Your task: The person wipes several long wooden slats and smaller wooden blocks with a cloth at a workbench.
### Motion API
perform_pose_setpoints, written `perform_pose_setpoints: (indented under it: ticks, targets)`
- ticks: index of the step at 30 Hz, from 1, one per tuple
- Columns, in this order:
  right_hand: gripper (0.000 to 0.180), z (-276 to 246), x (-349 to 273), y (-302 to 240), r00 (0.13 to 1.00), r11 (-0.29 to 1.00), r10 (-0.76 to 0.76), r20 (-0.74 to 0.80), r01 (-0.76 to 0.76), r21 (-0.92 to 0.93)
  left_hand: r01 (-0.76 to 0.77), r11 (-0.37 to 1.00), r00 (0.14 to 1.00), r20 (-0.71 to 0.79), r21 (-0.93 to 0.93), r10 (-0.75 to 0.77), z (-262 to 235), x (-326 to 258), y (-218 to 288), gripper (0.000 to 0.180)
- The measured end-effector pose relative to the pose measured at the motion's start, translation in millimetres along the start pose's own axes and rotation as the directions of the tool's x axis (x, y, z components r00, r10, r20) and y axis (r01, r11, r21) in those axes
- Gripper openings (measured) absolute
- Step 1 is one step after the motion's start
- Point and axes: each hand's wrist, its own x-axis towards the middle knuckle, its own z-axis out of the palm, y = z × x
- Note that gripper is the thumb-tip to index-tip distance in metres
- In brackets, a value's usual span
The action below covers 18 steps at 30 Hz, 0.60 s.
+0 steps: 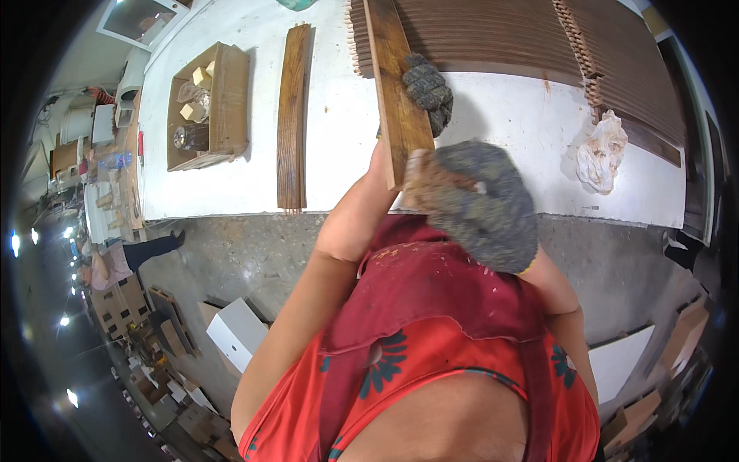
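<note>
A long brown-stained wooden board (392,81) slants over the white table, its near end close to my apron. My left hand (429,94), in a dark grey knitted glove, reaches from beneath the board and wraps its fingers around the right edge. At the near end, my right hand (489,204), in a mottled grey-green glove, is closed around a brown-stained pad (431,183). The pad meets the board's end; motion blurs it and its exact kind is unclear. Left of the board lies a separate stack of narrow stained boards (292,115).
A cardboard box (229,108) with cream blocks and a jar stands on the white table (339,154) at left. Rows of dark brown slats (493,38) cover the far right. A crumpled stained plastic bag (602,152) lies near them. Another person (115,262) is far left.
</note>
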Motion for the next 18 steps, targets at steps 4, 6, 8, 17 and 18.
perform_pose_setpoints:
  ticks: [4,6,8,17,18]
  targets:
    - [0.028,13,10,5,0.982,0.992,-0.122,0.142,0.127,-0.027,-0.034,0.998,0.999,-0.021,0.052,0.035,-3,-8,-1,0.018]
    - [0.026,6,7,2,0.976,0.986,-0.121,0.183,0.14,-0.092,-0.025,0.996,0.999,0.038,0.081,0.022,-8,-6,2,0.02]
    - [0.026,-1,0,12,0.97,0.986,-0.101,0.221,0.128,-0.111,-0.085,0.992,0.994,-0.059,0.098,0.091,-11,-17,7,0.022]
    - [0.028,37,12,10,0.916,0.951,-0.021,0.4,-0.105,0.29,-0.087,0.926,0.982,-0.125,0.367,0.142,-13,-33,11,0.036]
    - [0.028,43,14,12,0.918,0.966,-0.1,0.384,-0.003,0.259,-0.091,0.908,0.976,-0.143,0.409,0.163,-11,-38,13,0.035]
